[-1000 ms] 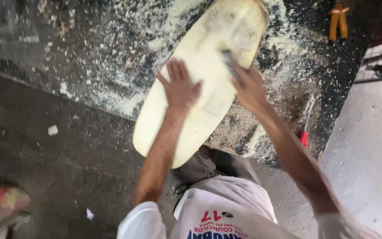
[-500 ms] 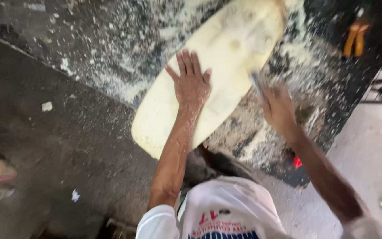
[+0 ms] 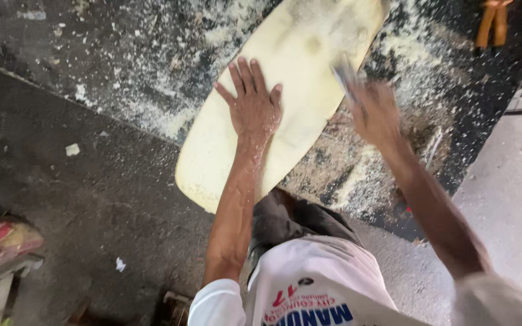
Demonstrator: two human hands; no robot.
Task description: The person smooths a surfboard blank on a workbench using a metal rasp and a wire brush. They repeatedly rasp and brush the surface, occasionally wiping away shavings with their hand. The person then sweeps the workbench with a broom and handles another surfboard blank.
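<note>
A long, pale yellow oval board (image 3: 291,66) lies on a dark bench top, its near end overhanging the edge. My left hand (image 3: 252,105) presses flat on the board's middle, fingers spread. My right hand (image 3: 373,111), blurred by motion, grips a small grey flat tool (image 3: 344,75) at the board's right edge. Pale shavings and dust cover the bench around the board.
The dark bench top (image 3: 122,54) carries scattered shavings (image 3: 357,181). An orange-handled tool (image 3: 492,24) lies at the far right. A thin red-tipped tool (image 3: 431,151) rests near the bench's right edge. Dark floor lies to the left, with a stool and cloth (image 3: 1,247).
My right hand with the tool has slid off the board's surface to its right edge. My left hand stayed pressed on the board. The view shifted slightly.
</note>
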